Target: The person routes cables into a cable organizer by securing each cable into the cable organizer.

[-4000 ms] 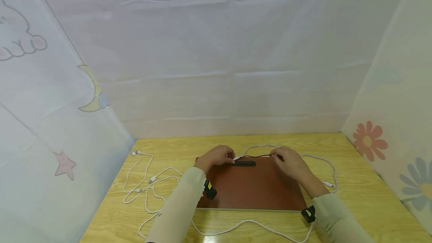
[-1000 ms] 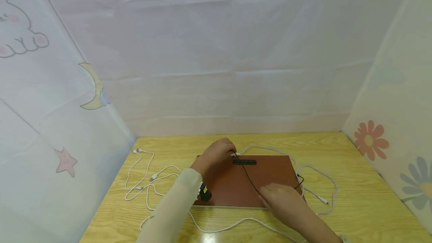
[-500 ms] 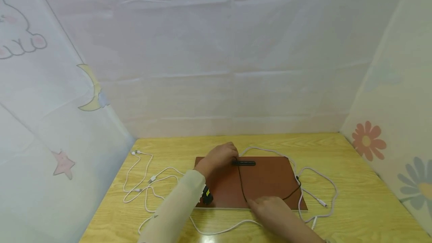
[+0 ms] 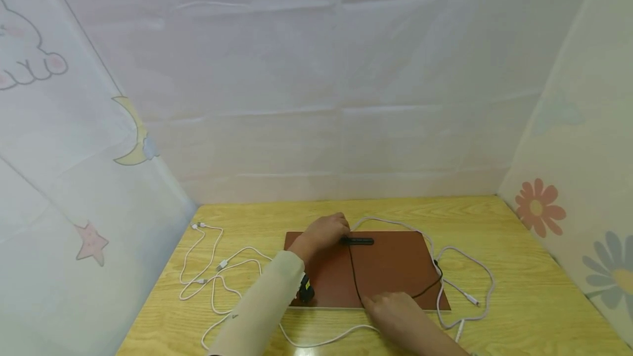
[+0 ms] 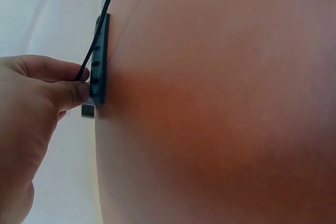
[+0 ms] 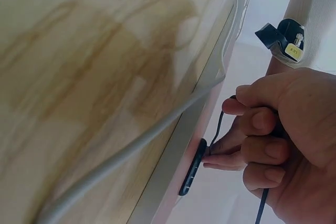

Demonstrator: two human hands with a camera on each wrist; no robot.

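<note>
My left hand (image 4: 326,232) is at the back edge of a brown board (image 4: 390,268), beside a slim black slotted strip (image 4: 363,241), probably a cable holder. In the left wrist view, thumb and forefinger pinch a black cable (image 5: 106,11) at the strip's end. The same cable runs forward across the board to my right hand (image 4: 393,315) at the front edge. Curled fingers (image 6: 265,150) grip it in the right wrist view, and its tail loops out to the board's right side. A metal plug end (image 5: 87,110) shows just below my left thumb.
White cables (image 4: 216,240) lie tangled on the wooden table (image 4: 247,213) at the left. Another white cable (image 4: 465,253) loops around the board's right side, with a white plug (image 4: 472,299). One more white cable (image 4: 321,343) crosses in front of the board.
My right hand has come from the board's back right to its front edge, drawing the black cable toward me. The left hand has stayed near the strip. Little differs over the last half second.
</note>
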